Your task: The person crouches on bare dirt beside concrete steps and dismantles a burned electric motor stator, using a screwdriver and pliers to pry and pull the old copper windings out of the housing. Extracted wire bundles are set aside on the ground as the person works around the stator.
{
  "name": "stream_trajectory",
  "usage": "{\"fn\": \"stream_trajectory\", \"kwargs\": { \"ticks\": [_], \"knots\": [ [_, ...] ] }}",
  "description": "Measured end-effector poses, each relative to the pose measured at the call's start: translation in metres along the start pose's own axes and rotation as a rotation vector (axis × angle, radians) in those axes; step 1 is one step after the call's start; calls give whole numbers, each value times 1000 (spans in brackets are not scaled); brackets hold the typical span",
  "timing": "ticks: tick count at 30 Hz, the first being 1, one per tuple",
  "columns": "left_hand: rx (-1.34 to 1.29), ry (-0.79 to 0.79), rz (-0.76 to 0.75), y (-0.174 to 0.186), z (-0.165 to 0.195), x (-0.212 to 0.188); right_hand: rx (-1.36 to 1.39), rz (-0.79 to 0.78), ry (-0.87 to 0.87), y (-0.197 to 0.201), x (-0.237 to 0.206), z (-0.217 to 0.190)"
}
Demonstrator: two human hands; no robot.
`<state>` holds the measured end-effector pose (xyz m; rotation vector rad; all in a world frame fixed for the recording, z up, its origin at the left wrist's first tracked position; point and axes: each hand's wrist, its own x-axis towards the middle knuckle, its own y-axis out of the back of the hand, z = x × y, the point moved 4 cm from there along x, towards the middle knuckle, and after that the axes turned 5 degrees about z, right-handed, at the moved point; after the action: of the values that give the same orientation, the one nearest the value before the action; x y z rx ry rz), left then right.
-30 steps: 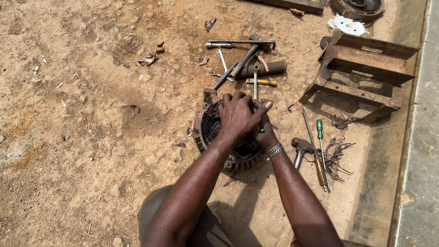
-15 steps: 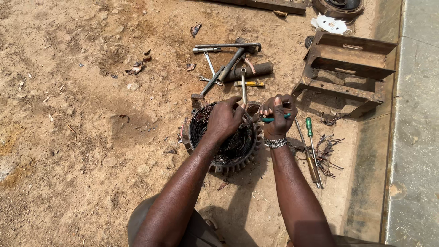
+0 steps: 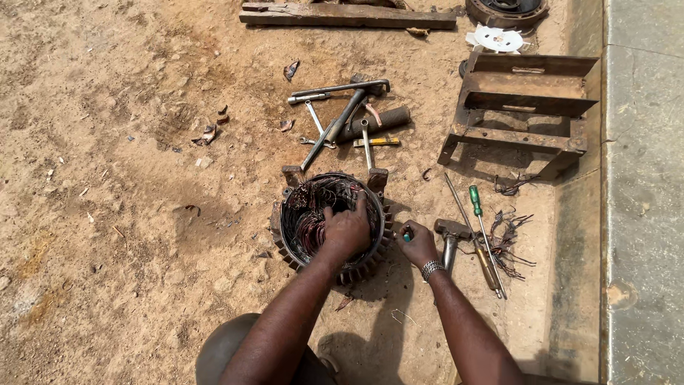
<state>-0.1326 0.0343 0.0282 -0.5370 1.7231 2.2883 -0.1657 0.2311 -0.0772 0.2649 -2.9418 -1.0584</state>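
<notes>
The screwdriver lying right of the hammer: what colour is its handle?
Green, seen in the head view: the screwdriver beside the hammer.
</notes>
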Motion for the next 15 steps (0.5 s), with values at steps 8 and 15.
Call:
{"fn": "stream_trajectory", "kwargs": {
  "ticks": [8, 15],
  "knots": [
    [-106, -89, -25, 32, -30, -56, 80, -82, 16, -16, 19, 14],
    [4, -327, 305, 18, -45, -130, -20, 44, -254, -9, 54, 26]
  ]
}}
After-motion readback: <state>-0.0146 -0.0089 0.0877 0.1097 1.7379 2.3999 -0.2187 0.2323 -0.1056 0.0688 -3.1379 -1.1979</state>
